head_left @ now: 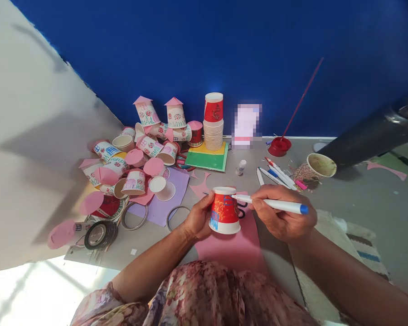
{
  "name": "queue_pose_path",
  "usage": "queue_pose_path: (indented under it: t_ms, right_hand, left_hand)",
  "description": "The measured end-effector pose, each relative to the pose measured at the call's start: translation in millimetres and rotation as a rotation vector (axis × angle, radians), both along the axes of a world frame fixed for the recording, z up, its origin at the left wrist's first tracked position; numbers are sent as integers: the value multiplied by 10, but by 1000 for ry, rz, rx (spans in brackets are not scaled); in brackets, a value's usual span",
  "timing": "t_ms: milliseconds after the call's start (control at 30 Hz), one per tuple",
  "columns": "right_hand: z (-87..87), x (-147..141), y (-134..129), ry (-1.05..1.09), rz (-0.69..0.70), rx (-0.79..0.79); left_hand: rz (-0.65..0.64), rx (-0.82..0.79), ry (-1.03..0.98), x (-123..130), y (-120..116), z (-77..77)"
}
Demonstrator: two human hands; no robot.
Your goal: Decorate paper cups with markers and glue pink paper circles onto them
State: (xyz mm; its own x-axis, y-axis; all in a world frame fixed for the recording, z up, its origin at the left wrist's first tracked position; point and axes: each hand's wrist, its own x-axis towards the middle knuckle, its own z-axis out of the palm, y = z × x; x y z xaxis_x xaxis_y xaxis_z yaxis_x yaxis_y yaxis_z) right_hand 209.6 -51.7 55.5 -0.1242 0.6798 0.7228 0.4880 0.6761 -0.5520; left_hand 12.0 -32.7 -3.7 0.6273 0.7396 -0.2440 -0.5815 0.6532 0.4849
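A red and white paper cup (pixel 225 215) is held upside down over pink paper, with blue marks and gold print on its red band. My left hand (pixel 200 217) grips the cup from its left side, thumb near the top. In my right hand (pixel 285 215) is a white marker (pixel 275 203) with a blue end, pinched between thumb and fingers. The marker's tip is at the upper right of the cup, by a blue mark there; whether it touches cannot be made out. Beneath the cup lies a pink paper sheet (pixel 221 251).
Decorated paper cups (pixel 134 182) with pink roofs are heaped at the left. Behind stands a cup stack (pixel 213 133) on coloured sheets. Several markers (pixel 275 175), a glue bottle (pixel 240 167), a patterned cup (pixel 321 166) and tape rolls (pixel 98 234) lie around.
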Motion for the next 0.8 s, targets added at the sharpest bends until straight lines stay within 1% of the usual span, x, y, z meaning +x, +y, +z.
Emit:
queue_pose_path:
  t_ms: [100,233,367,500,600,667,800]
  right_hand:
    - [7,-7,-6,-12,-10,14]
    - [6,-15,-27,-27,6,-39]
    - [27,-25,-28,-32,9,-26]
    - [49,-33,-22,-46,26,-10]
    - [34,-33,-23,-43,32,-31]
    - [3,-26,-21,-12,33,-49]
    - [-82,15,-3,119,20,-61]
  left_hand:
    - [13,4,10,2,1,1]
    - [16,0,20,-16,5,-28]
    - [4,-21,30,-32,5,-55]
    - [-5,-23,31,-28,6,-50]
    - [-6,-23,26,-21,11,-44]
    - [8,-29,20,-20,19,-44]
    - [43,-58,-7,-23,46,-39]
